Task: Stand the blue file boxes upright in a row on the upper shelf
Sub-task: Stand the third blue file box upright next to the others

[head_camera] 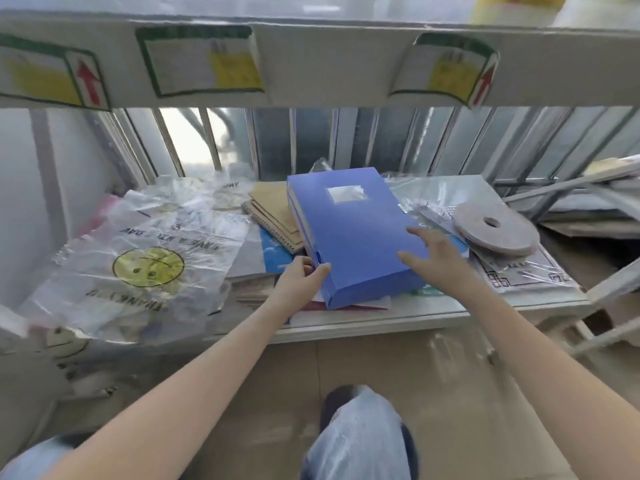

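Note:
A blue file box point(349, 223) with a white label lies flat on a pile of papers on the lower shelf point(363, 322), a second blue edge showing just under its left side. My left hand point(301, 277) grips the box's near left corner, thumb on top. My right hand point(438, 254) rests on the near right part of the lid, fingers spread. The front beam of the upper shelf point(311, 64) runs across the top of the view with green-bordered stickers on it; the shelf's surface is hidden.
Brown spiral notebooks point(273, 211) lie left of the box. A clear plastic bag with a yellow smiley point(149, 266) covers the shelf's left part. A grey tape roll point(495, 228) sits on the right. Metal rails point(568, 188) lean at far right. My knee point(360, 431) is below.

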